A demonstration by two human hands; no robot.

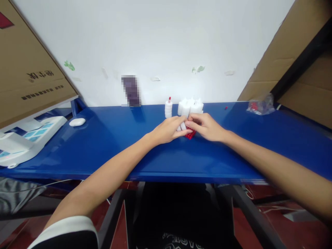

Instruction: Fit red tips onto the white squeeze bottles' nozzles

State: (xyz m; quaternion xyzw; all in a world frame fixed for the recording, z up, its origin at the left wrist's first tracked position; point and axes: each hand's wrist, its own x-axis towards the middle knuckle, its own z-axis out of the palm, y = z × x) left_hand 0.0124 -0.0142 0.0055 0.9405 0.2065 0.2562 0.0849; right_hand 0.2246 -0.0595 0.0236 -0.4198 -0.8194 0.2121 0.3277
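Observation:
Both my hands meet at the middle of the blue table (103, 145). My left hand (168, 130) is closed, its fingers pinching a small white bottle (183, 126) held low over the table. My right hand (207, 126) is closed too, fingertips pressed against the same bottle. Just under the fingers lies a small heap of red caps (190, 134). Behind the hands stands a cluster of white bottles without caps (190, 105). To their left one white bottle with a red cap (168, 108) stands alone.
A white weighing scale (28, 140) sits at the table's left end, a white oval mouse (77, 121) beside it. A clear plastic bag with red pieces (260, 104) lies at the back right. A single red cap (226, 108) lies nearby. Cardboard boxes lean on both sides.

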